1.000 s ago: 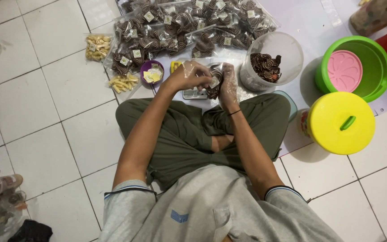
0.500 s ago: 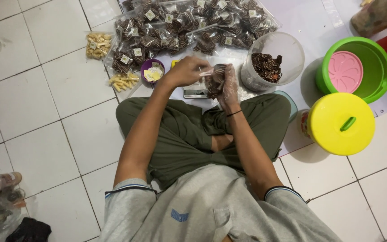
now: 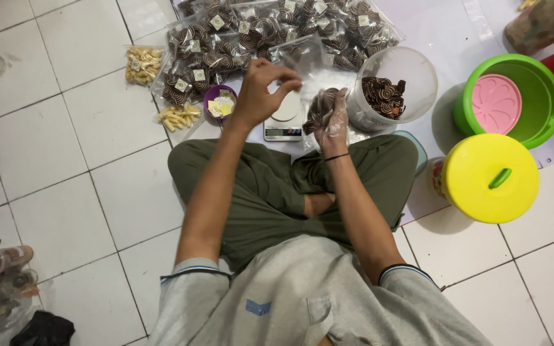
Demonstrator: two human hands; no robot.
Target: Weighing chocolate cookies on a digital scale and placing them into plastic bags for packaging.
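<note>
Above the small digital scale [image 3: 283, 120] on the floor, a clear plastic bag [image 3: 309, 64] is held up between the two hands. The left hand [image 3: 261, 90] has its fingertips pinched together on the bag's upper edge, the knuckles bent over. The right hand [image 3: 329, 110], in a thin clear glove, is cupped just beside and below it, its fingers curled around a clump of dark spiral snacks [image 3: 322, 106] at the bag's mouth; whether any pieces already lie inside the bag is hard to tell through the crumpled plastic. A thin dark band sits on the right wrist.

Just right of the hands stands a clear tub [image 3: 411, 77] with more of the dark spiral snacks at its bottom. To the left of the scale, a small purple bowl [image 3: 219, 102] holds little paper labels. Behind these, filled and labelled bags of spirals [image 3: 258, 29] lie in a heap, with two bags of pale yellow snacks [image 3: 143, 64] at its left edge. Further right are a green bucket [image 3: 537, 83] with a pink lid inside it and a container with a yellow lid [image 3: 490, 178], near the person's right knee. The person sits cross-legged in green trousers on white floor tiles [image 3: 46, 141].
</note>
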